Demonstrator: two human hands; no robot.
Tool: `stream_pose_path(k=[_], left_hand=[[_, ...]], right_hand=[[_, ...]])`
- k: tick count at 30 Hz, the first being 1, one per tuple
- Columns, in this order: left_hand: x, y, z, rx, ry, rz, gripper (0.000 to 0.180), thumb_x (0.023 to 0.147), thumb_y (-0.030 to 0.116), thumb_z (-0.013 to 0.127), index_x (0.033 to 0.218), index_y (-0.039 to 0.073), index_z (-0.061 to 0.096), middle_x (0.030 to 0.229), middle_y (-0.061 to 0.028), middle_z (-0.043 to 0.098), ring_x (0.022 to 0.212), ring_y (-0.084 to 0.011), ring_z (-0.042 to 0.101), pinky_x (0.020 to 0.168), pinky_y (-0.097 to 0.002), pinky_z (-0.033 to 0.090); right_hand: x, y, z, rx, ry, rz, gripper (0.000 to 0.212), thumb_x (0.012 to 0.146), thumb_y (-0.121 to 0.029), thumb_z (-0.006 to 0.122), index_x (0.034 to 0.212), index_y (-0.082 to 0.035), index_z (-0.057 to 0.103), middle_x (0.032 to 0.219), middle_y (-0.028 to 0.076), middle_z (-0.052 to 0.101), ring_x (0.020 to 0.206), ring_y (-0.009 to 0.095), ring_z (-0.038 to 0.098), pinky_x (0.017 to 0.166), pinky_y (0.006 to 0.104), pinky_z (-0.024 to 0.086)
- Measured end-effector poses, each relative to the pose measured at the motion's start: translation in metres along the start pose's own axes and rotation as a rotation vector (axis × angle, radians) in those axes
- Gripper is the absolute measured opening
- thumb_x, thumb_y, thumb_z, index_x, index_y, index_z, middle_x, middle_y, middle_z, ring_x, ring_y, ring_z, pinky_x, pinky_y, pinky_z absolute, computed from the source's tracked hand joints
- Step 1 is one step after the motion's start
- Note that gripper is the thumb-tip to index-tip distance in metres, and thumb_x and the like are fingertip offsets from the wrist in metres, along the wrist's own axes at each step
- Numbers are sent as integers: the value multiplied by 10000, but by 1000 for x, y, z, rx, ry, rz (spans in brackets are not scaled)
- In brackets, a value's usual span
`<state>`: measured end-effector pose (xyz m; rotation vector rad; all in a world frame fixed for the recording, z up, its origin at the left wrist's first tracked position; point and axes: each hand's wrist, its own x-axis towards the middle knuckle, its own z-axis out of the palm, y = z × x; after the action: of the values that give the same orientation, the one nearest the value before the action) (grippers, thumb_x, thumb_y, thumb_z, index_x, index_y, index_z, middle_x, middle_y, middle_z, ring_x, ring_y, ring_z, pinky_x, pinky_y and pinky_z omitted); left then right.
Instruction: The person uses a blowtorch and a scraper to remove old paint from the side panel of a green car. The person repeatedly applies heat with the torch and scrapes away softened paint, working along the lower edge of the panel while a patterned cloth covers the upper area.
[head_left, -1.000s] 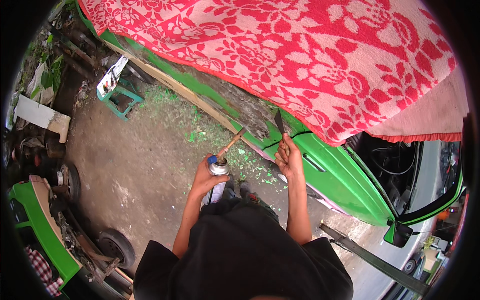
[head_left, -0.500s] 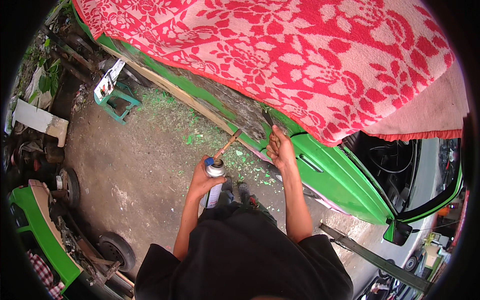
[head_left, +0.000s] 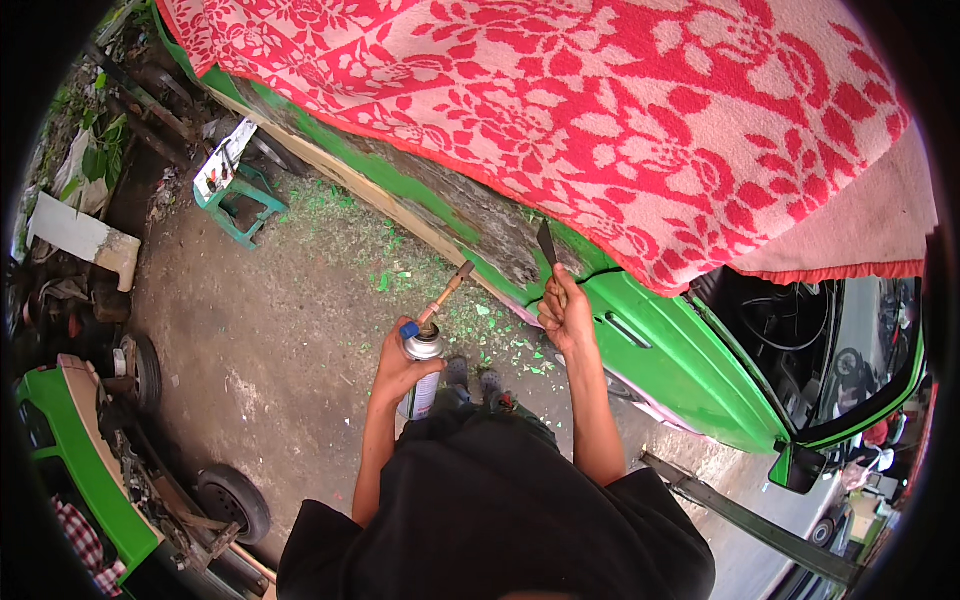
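Note:
My left hand (head_left: 398,368) is closed round a gas torch (head_left: 424,347), a canister with a blue knob and a brass-coloured nozzle. The nozzle tip points up and right toward the side of a green car (head_left: 660,350); no flame can be made out. In my right hand (head_left: 568,318) is a putty knife (head_left: 546,243), its dark blade held up close to the car's side. Along that panel a stripped, grey-brown patch (head_left: 480,225) shows between remaining strips of green paint. A red and pink floral blanket (head_left: 560,120) drapes over the car above it.
Green paint flakes (head_left: 385,265) litter the ground below the panel. A teal stool (head_left: 245,208) with tools on top stands further left. Loose wheels (head_left: 234,500) and another green vehicle (head_left: 85,460) are at lower left; a metal beam (head_left: 750,520) lies at lower right.
The putty knife has shifted slightly, and more of its blade now shows. The torch has moved a little left and down. Both grips stay the same.

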<state>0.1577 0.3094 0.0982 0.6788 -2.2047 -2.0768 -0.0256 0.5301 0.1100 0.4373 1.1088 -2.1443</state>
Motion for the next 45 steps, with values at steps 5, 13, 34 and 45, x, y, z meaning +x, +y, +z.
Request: stream_pose_path(k=[5, 13, 34, 45], left_hand=[[-1, 11, 1, -116, -16, -42, 506, 547, 25, 810, 961, 84, 526, 845, 27, 559, 791, -94, 554, 723, -277, 459], [7, 5, 1, -101, -26, -29, 521, 540, 29, 823, 961, 87, 521, 848, 21, 565, 792, -94, 552, 725, -281, 457], [2, 0, 6, -131, -27, -40, 512, 537, 26, 827, 936, 78, 510, 844, 12, 564, 793, -97, 539, 722, -276, 449], [5, -1, -1, -55, 22, 26, 507, 551, 41, 829, 929, 76, 493, 840, 14, 551, 772, -92, 531, 693, -268, 454]], right_hand=[[7, 6, 6, 24, -25, -10, 435, 969, -421, 569, 652, -161, 423, 442, -67, 255, 354, 68, 184, 352, 233, 140], [9, 0, 3, 32, -85, 14, 402, 944, -413, 610, 691, -141, 456, 460, -65, 276, 366, 63, 206, 359, 241, 153], [17, -5, 3, -37, -156, 99, 418, 966, -431, 565, 699, -136, 438, 455, -63, 262, 364, 63, 199, 351, 232, 158], [-14, -23, 12, -649, -1, 6, 456, 976, -424, 550, 653, -158, 369, 472, -73, 226, 393, 63, 183, 379, 256, 145]])
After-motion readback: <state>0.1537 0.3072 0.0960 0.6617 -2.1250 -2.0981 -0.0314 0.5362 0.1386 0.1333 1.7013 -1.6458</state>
